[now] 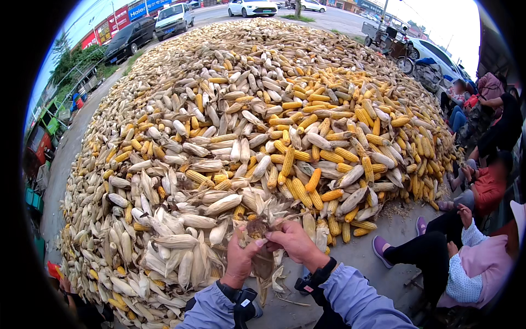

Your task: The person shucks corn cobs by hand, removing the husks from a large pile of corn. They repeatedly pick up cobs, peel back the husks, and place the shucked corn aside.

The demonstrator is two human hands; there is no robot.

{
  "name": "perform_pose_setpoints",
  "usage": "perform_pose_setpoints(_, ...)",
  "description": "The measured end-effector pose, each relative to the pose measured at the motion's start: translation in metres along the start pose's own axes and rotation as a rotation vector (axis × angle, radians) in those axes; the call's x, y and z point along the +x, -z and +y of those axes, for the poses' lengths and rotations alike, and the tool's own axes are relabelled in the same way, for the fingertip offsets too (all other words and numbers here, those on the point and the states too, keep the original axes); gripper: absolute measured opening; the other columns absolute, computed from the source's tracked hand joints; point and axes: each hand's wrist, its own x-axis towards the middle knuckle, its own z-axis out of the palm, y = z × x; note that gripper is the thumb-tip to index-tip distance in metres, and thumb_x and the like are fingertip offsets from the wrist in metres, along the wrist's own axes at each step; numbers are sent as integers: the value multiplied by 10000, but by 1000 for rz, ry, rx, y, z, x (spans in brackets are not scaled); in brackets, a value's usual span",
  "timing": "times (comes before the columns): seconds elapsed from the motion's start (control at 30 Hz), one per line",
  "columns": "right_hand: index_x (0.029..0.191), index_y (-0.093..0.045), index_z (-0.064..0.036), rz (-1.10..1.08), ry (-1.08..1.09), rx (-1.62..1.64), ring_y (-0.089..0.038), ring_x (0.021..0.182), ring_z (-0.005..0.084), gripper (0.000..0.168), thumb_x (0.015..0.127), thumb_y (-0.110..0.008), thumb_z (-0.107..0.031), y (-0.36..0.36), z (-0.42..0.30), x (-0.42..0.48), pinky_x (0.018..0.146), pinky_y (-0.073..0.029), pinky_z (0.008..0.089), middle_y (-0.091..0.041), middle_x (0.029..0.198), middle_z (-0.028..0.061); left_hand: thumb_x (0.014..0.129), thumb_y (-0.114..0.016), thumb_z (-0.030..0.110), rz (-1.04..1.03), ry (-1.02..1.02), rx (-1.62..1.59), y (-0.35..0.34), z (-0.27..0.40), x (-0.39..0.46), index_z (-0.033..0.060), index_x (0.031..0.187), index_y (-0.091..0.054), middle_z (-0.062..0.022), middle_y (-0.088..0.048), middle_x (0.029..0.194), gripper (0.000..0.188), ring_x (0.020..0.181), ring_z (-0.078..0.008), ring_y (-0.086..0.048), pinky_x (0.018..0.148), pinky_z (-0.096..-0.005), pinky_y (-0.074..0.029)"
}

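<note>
Low in the middle of the view, my left hand grips an ear of corn whose dark, dried silk end points up. My right hand pinches dry husk at the ear's right side, thumb near the left thumb. A few kernels show between the parted leaves; most of the ear is hidden by fingers and husk. Loose husk leaves hang below between my wrists. Just beyond my hands rises a large heap of corn, with pale unhusked ears at left and bare yellow ears at right.
Seated people line the right edge, the nearest wearing purple shoes. Another person's hand shows at lower left. Husk scraps lie on the concrete ground. Parked vehicles, including a white van and a cargo tricycle, stand behind the heap.
</note>
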Motion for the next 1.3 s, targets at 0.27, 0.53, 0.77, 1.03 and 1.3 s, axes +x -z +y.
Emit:
perform_pose_setpoints(0.27,1069,-690,-6,-42,-142,-15,-705,715,142,184,995,-689,-174,6,2,0,654,-612,308,-726,887,64,884,-797,142,29,-10,90,5,-5,3,-3,1325,-543,-81,-678,1122,529,997,-138,-638,890,-291,-534)
perform_pose_setpoints(0.53,1050,-687,11,-45,-229,-35,-707,708,160,210,1016,-660,-195,2,-2,-2,647,-615,322,-718,862,72,892,-800,191,83,-18,114,9,-13,8,-28,1297,-554,-77,-672,1109,522,988,-135,-629,888,-283,-530)
perform_pose_setpoints(0.77,1070,-690,-5,-56,-202,82,-706,717,162,195,1028,-624,-184,4,16,1,673,-618,328,-727,893,75,893,-803,148,49,21,223,7,-5,7,1,1372,-517,-89,-671,1165,577,1008,-155,-644,911,-310,-536)
perform_pose_setpoints(1.03,1127,-692,-15,-89,-158,237,-710,748,156,193,1039,-603,-162,-9,17,-5,704,-616,330,-736,934,72,886,-820,137,23,-55,198,5,10,7,8,1390,-510,-81,-664,1149,606,1015,-152,-638,911,-309,-534)
perform_pose_setpoints(1.3,1101,-686,-20,-90,-190,84,-713,755,156,225,1044,-641,-232,-15,15,-8,659,-577,287,-732,920,69,957,-719,137,48,-22,76,9,4,12,22,1264,-611,-39,-682,1094,345,945,-118,-634,848,-293,-530)
